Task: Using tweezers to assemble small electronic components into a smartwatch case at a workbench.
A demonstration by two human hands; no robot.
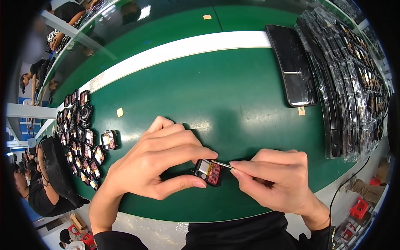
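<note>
Between the thumb and fingers of my left hand (162, 160) is a small black watch case (209, 172), its inside facing up with a red circuit board, a silvery battery and yellow tape. My right hand (275, 179) pinches thin metal tweezers (224, 165). Their tip reaches the case's upper edge, close to my left index fingertip; what exactly the tip touches is too small to make out. A similar opened case (109, 140) lies alone on the green table, left of my left hand.
Many more opened cases (79, 143) crowd the table's left side. At the right stand stacked clear plastic trays (346, 91) holding parts, beside a black phone-like slab (293, 66). A white strip (179, 52) crosses the green tabletop (233, 83). A co-worker (46, 179) sits at the left.
</note>
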